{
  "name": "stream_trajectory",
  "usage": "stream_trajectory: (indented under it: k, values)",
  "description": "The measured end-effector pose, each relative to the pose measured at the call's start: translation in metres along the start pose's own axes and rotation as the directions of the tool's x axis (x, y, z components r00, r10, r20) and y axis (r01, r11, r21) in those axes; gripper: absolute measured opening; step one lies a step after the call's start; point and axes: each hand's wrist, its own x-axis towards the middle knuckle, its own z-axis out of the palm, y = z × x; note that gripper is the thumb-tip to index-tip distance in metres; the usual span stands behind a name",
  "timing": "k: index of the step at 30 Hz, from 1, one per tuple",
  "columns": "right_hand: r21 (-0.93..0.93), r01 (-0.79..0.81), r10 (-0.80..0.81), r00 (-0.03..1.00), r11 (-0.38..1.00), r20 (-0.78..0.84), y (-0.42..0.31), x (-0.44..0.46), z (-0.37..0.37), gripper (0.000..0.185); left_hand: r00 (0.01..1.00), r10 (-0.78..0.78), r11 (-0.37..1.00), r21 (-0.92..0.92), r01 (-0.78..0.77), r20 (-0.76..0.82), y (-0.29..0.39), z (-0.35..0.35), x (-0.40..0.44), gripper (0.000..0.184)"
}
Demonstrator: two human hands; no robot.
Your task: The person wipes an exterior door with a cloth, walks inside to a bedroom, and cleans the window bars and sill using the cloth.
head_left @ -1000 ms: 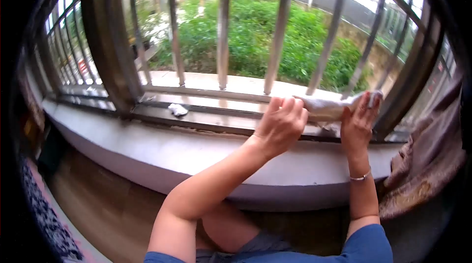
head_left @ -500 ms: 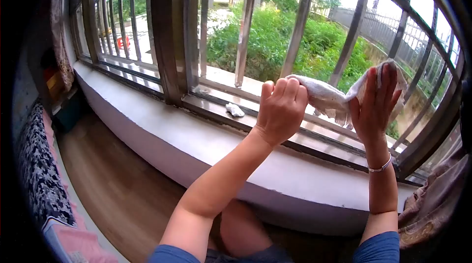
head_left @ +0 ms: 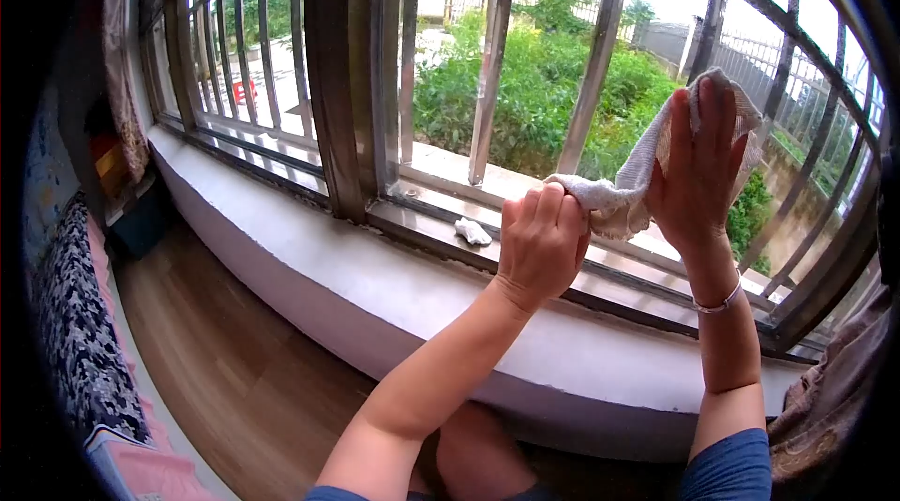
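A pale grey cloth (head_left: pixel 619 192) stretches between my two hands in front of the window. My left hand (head_left: pixel 544 243) is closed in a fist around its lower left end, just above the sill. Higher up on the right, my right hand (head_left: pixel 698 168) holds the other end flat against the window, fingers long and close together, with some of the cloth folding over the fingertips. A bracelet (head_left: pixel 720 299) circles the right wrist. Left of my left hand, a crumpled white wad (head_left: pixel 472 232) lies on the window track (head_left: pixel 427 227).
Metal bars (head_left: pixel 595 60) stand behind the window, with green plants (head_left: pixel 525 79) outside. A thick frame post (head_left: pixel 339 79) divides the window. Below runs a white ledge (head_left: pixel 309 248). A brown curtain (head_left: pixel 830 398) hangs at right; patterned bedding (head_left: pixel 89 351) lies at left.
My right hand has slid upward with its end of the cloth, which now slants down to my left hand. The view has shifted slightly; my left hand keeps its grip.
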Motion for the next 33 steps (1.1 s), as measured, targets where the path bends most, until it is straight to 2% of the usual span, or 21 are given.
stream_trajectory:
  k: [6,8,10,12,16,21,26,28,30,31,32,33]
  values:
    - [0.046,-0.008,0.009,1.0,0.999,-0.011,-0.013,0.001,0.005,0.075,1.0,-0.013,1.0,-0.028,0.012,-0.005,0.002,0.001,-0.003,0.025]
    - [0.053,-0.033,0.028,0.996,0.998,0.085,-0.019,0.0,0.002,0.076,1.0,-0.007,0.999,-0.036,0.006,-0.017,0.003,0.001,-0.003,0.026]
    - [0.085,-0.014,0.009,0.998,0.996,0.058,-0.022,-0.002,0.001,0.071,1.0,-0.007,0.999,-0.042,0.007,-0.007,0.003,0.0,-0.004,0.027]
    - [0.066,-0.026,0.014,0.982,0.997,0.187,-0.029,-0.003,-0.004,0.067,1.0,-0.009,0.999,-0.048,0.009,0.004,0.002,-0.001,-0.004,0.027]
    - [0.092,0.012,-0.023,0.993,0.996,0.116,-0.036,-0.007,-0.002,0.06,0.999,-0.027,0.997,-0.068,0.028,0.016,0.002,-0.001,-0.004,0.029]
    - [0.159,0.051,-0.072,0.989,0.986,0.126,-0.039,-0.002,0.002,0.058,1.0,-0.027,0.996,-0.09,0.028,0.006,0.001,-0.001,-0.004,0.029]
    - [0.246,0.116,-0.151,0.98,0.962,0.128,-0.054,0.011,0.0,0.054,0.995,-0.051,0.98,-0.194,0.034,-0.086,-0.004,0.0,-0.002,0.027]
    - [0.41,0.111,-0.138,0.99,0.905,0.037,-0.06,0.021,-0.005,0.041,0.991,-0.065,0.97,-0.241,0.036,-0.116,-0.009,0.0,-0.005,0.028]
    - [0.561,0.076,-0.104,0.994,0.825,0.018,-0.066,0.025,-0.007,0.033,0.982,-0.116,0.905,-0.424,0.043,-0.147,-0.012,-0.003,-0.002,0.032]
    - [0.651,0.056,-0.074,0.997,0.757,0.001,-0.071,0.03,-0.01,0.027,0.977,-0.13,0.903,-0.427,0.048,-0.166,-0.013,-0.006,-0.002,0.037]
    - [0.768,0.0,-0.054,0.998,0.641,0.045,-0.075,0.033,-0.019,0.024,0.984,-0.17,0.827,-0.55,0.117,-0.046,-0.02,-0.001,-0.008,0.043]
    - [0.841,-0.045,-0.059,0.994,0.539,0.091,-0.081,0.034,-0.026,0.023,0.951,-0.308,0.651,-0.738,0.177,-0.044,-0.012,-0.003,-0.005,0.043]
